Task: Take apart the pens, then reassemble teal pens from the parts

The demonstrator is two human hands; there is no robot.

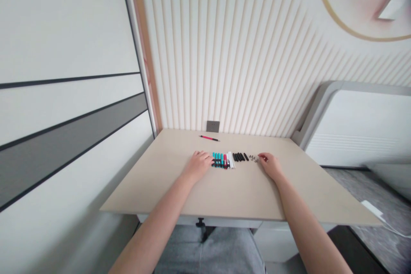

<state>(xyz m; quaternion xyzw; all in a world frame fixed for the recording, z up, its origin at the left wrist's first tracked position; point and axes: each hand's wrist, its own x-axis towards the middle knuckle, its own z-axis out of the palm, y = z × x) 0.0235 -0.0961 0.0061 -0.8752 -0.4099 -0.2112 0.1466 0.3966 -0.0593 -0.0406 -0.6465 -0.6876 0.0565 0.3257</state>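
The left hand (198, 166) lies half curled on the bench (160, 188), its fingertips touching the end of a row of teal-capped pens (218, 161). The right hand (269, 166) is loosely closed, fingers drawn together just beside small grey parts (253, 158) at the row's far end; whether it pinches anything cannot be told.

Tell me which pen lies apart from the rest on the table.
The slim red-and-black pen near the wall, lying alone; the rest form a row of teal, pink, white and black pieces closer in.
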